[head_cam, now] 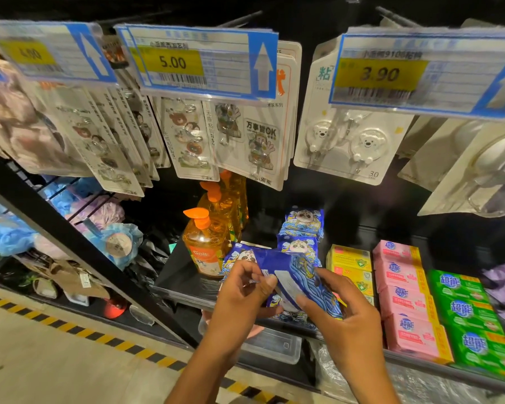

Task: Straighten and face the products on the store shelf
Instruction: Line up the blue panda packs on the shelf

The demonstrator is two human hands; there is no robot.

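Head view: both hands hold one blue panda-print packet (299,272) just above the front edge of the shelf (178,287). It hangs between the orange pump bottle (204,246) and the yellow soap boxes (351,262). The left hand (239,295) has its fingers curled and pinches the packet's left end with thumb and forefinger. The right hand (347,316) grips the right end, thumb on top and fingers beneath.

The packet is tilted, its plain white-and-blue side turned up. My guess is that it is being turned so the panda face looks outward before it joins the row of matching packets (302,225), which runs from the front edge toward the back of the shelf. Those stand unevenly, so they likely need squaring too.

Readable writing:
- The bottle shows "Gol", the rest lost at the curve.
- The pink soap bars (403,290) and green soap bars (467,310), lined up toward the shelf's right end, both read "超能".
- Above, one price tag (172,62) says 5.00, another (379,74) says 3.90 and a blurred one at the left seems to say 4.00.
- A hanging hook card (260,141) reads "万事皆OK".
- The bear-hook card (347,141) carries "30" at its lower corner.
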